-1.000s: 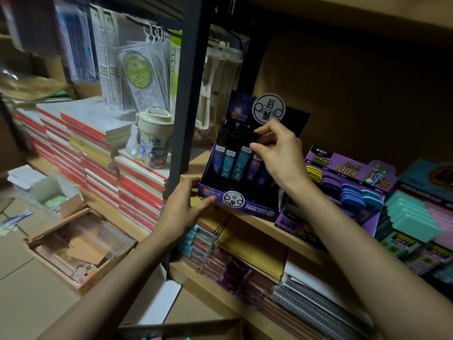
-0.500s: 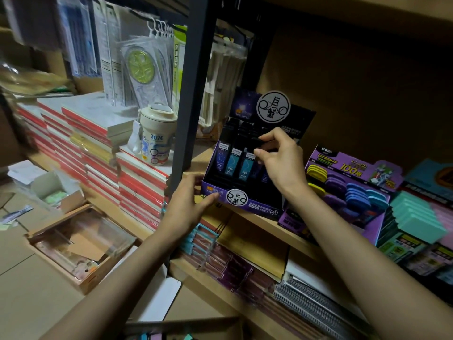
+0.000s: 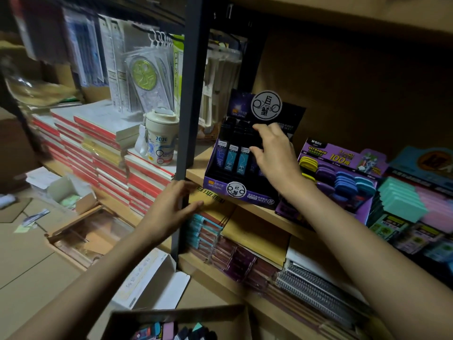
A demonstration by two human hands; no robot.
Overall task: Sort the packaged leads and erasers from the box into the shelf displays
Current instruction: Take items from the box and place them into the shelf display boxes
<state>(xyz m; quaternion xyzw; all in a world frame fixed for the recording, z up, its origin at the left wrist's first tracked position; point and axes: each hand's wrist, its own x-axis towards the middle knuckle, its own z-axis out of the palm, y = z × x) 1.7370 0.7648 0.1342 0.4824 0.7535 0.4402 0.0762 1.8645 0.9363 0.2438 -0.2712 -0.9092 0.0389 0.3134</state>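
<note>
Right hand point(image 3: 274, 155) is hovering over purple cardboard lead display box point(image 3: 217, 179), grip indiscernible; left hand point(image 3: 171, 209) is hanging released beside it.

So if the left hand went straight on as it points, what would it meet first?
Likely the lower front-left corner of the purple lead display; the left hand points at it. Depth is unclear: the yellow pack beneath may come first.
</note>
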